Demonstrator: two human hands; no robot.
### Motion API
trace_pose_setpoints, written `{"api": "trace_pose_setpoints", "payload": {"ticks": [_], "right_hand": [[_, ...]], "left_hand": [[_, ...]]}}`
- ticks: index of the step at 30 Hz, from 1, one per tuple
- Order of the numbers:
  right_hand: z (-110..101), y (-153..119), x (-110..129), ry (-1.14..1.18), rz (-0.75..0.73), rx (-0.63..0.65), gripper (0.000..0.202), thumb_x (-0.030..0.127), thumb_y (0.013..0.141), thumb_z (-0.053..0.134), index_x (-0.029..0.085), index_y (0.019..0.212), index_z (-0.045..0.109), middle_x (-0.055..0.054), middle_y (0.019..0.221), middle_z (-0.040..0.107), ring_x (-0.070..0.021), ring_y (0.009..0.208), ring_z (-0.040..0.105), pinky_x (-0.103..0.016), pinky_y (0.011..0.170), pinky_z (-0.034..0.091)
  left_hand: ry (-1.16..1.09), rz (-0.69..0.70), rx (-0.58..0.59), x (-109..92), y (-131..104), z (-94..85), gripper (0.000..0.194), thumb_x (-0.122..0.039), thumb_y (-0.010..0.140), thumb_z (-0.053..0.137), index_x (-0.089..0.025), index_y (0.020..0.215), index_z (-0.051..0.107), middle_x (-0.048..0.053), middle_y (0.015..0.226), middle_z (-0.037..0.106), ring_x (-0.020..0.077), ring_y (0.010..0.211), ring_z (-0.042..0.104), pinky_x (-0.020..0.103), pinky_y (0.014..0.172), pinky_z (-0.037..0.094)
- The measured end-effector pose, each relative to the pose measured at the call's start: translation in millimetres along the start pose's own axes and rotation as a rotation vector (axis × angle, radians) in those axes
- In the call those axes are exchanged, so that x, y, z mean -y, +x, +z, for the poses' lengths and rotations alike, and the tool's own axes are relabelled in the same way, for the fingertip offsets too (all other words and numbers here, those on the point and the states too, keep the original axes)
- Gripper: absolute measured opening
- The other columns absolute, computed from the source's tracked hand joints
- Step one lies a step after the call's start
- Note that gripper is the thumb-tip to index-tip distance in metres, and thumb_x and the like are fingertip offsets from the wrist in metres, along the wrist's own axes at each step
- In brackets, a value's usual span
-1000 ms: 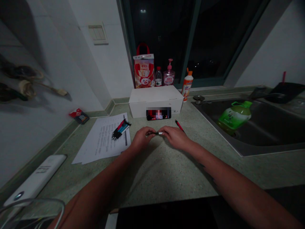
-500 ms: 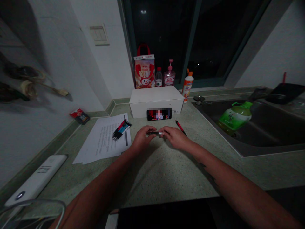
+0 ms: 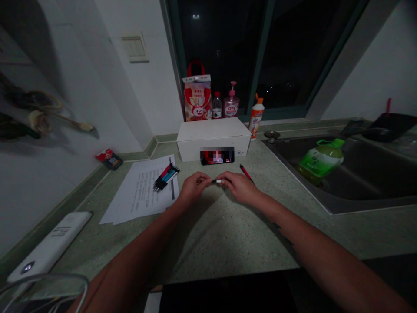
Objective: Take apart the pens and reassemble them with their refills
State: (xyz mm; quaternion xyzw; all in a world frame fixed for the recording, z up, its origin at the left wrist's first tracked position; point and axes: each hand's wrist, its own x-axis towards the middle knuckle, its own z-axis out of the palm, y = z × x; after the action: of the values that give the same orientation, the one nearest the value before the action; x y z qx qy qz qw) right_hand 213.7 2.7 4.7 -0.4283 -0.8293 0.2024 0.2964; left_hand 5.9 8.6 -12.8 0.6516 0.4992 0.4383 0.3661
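Note:
Between my two hands, just above the counter, is a slim pen [image 3: 216, 181] with a dark part and a pale part, lying level. My left hand [image 3: 196, 186] pinches its left end, and my right hand [image 3: 237, 186] pinches the pale right end; both ends are hidden by fingers. A red and black pen [image 3: 247, 174] lies on the counter just beyond my right hand. To the left, several pens [image 3: 165, 177] in black, red and blue lie in a bunch on printed paper sheets [image 3: 130, 195].
A phone [image 3: 217, 161] with a lit screen leans against a white box [image 3: 211, 130]. Bottles and a red bag [image 3: 197, 100] stand behind it. On the right, a green jug [image 3: 322, 161] lies in the sink [image 3: 358, 191]. A white device [image 3: 52, 243] rests at left.
The fingers of my left hand have closed further over the dark part of the pen, so less of it shows. My right hand stays nearly in place.

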Motion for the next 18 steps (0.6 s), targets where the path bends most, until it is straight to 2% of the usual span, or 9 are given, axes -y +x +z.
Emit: {"api": "trace_pose_setpoints", "payload": {"ticks": [4,14,18], "right_hand": [[-0.5,0.1,0.7,-0.003,0.019,0.001,0.021,0.017,0.096,0.051,0.022,0.107,0.067,-0.005,0.099,0.074,-0.019,0.09,0.067,-0.031,0.08,0.049],[-0.6,0.2,-2.7,-0.009,-0.001,-0.006,0.022,0.017,0.096,0.05,0.022,0.11,0.067,-0.006,0.1,0.074,-0.02,0.092,0.067,-0.033,0.082,0.05],[-1.2,0.3,-0.2,-0.019,0.004,0.0,0.022,0.016,0.096,0.05,0.022,0.109,0.067,-0.006,0.099,0.074,-0.0195,0.091,0.068,-0.032,0.081,0.05]], "left_hand": [[0.0,-0.013,-0.027,-2.6,-0.8,-1.1,0.02,-0.033,0.08,0.067,-0.018,0.093,0.065,0.004,0.079,0.072,0.019,0.076,0.068,0.032,0.073,0.053],[-0.018,-0.021,-0.026,-6.4,-0.5,-1.3,0.018,-0.035,0.078,0.068,-0.018,0.082,0.065,0.004,0.077,0.072,0.019,0.076,0.068,0.031,0.074,0.053],[-0.052,-0.026,-0.025,-4.0,-0.4,-0.8,0.02,-0.034,0.079,0.068,-0.017,0.088,0.065,0.004,0.075,0.071,0.0193,0.076,0.068,0.031,0.073,0.053]]}}
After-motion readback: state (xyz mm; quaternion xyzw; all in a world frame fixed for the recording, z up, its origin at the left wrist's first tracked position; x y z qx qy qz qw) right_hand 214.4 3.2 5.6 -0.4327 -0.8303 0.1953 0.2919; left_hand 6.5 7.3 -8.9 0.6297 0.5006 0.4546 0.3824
